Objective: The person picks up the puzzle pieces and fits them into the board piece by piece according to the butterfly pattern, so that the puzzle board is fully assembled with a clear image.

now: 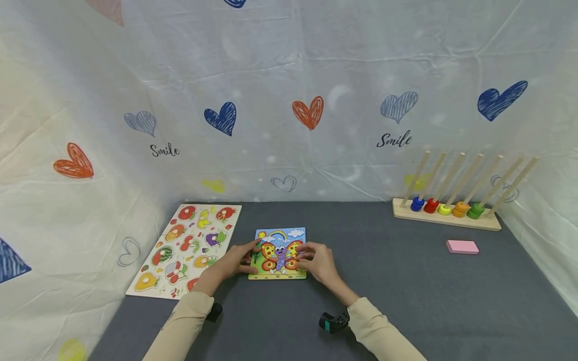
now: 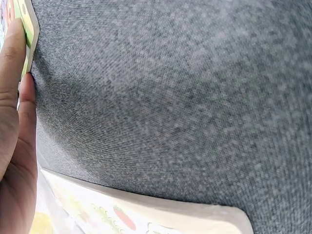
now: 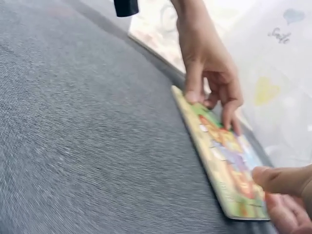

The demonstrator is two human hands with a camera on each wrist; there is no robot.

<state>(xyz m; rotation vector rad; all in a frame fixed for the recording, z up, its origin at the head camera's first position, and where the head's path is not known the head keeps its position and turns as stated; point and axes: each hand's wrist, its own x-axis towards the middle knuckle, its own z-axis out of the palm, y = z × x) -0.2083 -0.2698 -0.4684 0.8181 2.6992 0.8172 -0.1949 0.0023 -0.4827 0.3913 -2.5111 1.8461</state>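
A square butterfly puzzle board (image 1: 281, 255) lies on the dark table in front of me, its purple butterfly with red and yellow wings facing up. My left hand (image 1: 233, 261) holds its left edge, thumb near the lower corner and fingers bent toward the upper left. At the right edge my right hand (image 1: 319, 262) grips the board, its thumb and index fingertips over the butterfly's wing. In the right wrist view the right thumb (image 3: 280, 179) lies on top of the puzzle board (image 3: 226, 161), with other fingers beside the edge. Part of the left wing's border is covered by fingers.
A fruit puzzle board (image 1: 180, 296) lies at the left, partly behind my left forearm. At the back right stands a wooden peg rack (image 1: 451, 216) with coloured rings on several pegs. A pink block (image 1: 462, 246) lies before it. A heart-printed cloth (image 1: 271, 65) hangs behind the table.
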